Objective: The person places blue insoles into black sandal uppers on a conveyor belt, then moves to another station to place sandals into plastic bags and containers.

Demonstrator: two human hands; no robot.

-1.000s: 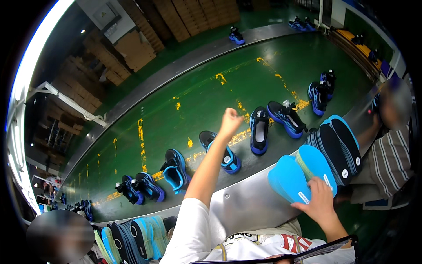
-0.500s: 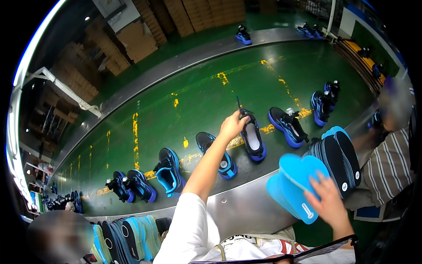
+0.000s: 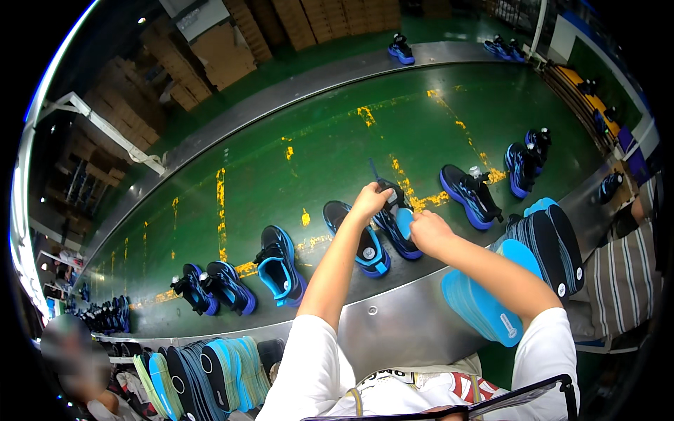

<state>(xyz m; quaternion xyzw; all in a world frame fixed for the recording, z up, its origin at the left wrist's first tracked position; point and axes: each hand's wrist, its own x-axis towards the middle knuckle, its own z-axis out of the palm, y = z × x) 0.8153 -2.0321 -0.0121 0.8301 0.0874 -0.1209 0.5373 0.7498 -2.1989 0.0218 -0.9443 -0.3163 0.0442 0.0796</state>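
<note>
1. I stand at a long green conveyor surface (image 3: 295, 147) with a steel rim, cardboard boxes stacked beyond it in the upper frame.
2. Nearest me, at lower right, a stack of blue insoles (image 3: 484, 309) lies on the steel edge; more insoles (image 3: 203, 368) stand at lower left.
3. My left hand (image 3: 370, 202) grips the collar of a black-and-blue shoe (image 3: 393, 224) at frame centre, fingers closed on it.
4. My right hand (image 3: 428, 231) pinches a blue insole (image 3: 404, 223) part-way into that shoe, so I judge this one half done.
5. Shoes further right (image 3: 469, 196) and left (image 3: 279, 265) wait; I cannot tell which hold insoles.
</note>
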